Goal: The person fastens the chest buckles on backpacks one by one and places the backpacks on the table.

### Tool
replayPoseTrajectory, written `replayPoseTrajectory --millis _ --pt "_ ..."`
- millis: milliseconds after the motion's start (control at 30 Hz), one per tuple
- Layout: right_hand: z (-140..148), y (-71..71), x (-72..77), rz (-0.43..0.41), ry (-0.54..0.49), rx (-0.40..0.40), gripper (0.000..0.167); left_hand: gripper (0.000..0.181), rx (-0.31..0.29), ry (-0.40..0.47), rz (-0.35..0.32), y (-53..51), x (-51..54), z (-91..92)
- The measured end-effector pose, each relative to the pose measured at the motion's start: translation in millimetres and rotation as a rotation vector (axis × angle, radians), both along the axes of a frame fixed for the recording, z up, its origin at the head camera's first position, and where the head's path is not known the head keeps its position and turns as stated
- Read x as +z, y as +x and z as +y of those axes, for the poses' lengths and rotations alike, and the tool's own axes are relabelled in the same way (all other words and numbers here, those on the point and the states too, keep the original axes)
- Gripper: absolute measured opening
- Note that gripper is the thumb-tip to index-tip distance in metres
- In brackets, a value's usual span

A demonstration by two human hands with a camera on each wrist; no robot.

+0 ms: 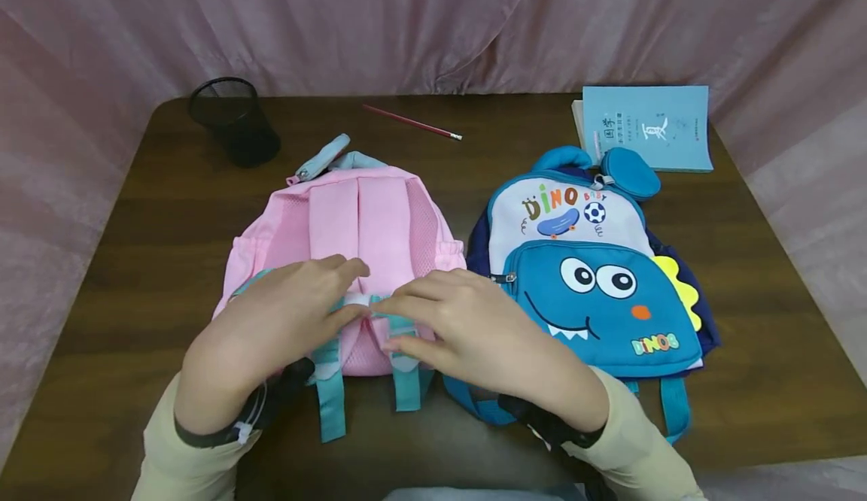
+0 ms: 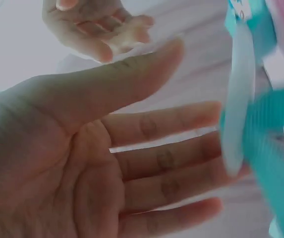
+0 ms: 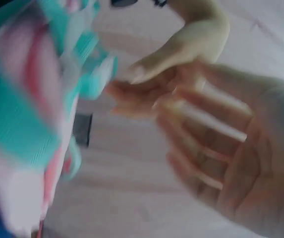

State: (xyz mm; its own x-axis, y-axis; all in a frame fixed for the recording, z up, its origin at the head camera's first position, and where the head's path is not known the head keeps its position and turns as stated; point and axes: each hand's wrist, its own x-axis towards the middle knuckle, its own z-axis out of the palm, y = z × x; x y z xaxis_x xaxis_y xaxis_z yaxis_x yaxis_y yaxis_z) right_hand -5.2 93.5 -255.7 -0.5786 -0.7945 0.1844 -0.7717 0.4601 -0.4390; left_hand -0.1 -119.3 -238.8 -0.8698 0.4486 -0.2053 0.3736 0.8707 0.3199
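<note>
A pink backpack (image 1: 383, 207) lies back side up at the middle left of the table, its turquoise straps (image 1: 330, 403) hanging toward the near edge. My left hand (image 1: 287, 313) is over its lower part, the fingers extended and apart in the left wrist view. A white buckle piece (image 2: 237, 99) on turquoise webbing is close to those fingertips; whether they touch it I cannot tell. From the right, my right hand (image 1: 467, 320) hovers over the same straps with loosely bent fingers (image 3: 191, 134), pinching nothing. In the head view the hands partly cover the buckle area.
A blue dinosaur backpack (image 1: 609, 298) lies close on the right, front up. Behind it are blue-covered books (image 1: 650, 129). A black mesh pen holder (image 1: 237, 125) stands at the back left, and a red pencil (image 1: 412, 121) lies at the back of the wooden table (image 1: 122, 290).
</note>
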Motion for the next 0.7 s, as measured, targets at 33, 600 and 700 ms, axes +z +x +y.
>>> replayPoseTrajectory --millis 33,600,700 --pt "6.0 0.2 1.2 -0.013 -0.007 0.007 0.036 0.036 -0.028 0.003 0.043 0.1 -2.5 2.7" --pt "171.4 -79.8 -53.6 0.304 -0.206 -0.017 0.047 0.041 -0.435 0.161 0.492 28.7 -54.7 144.6" --pt "206.9 -93.8 -65.6 0.283 -0.080 -0.132 0.038 0.044 -0.431 0.182 0.452 29.9 -67.1 180.7"
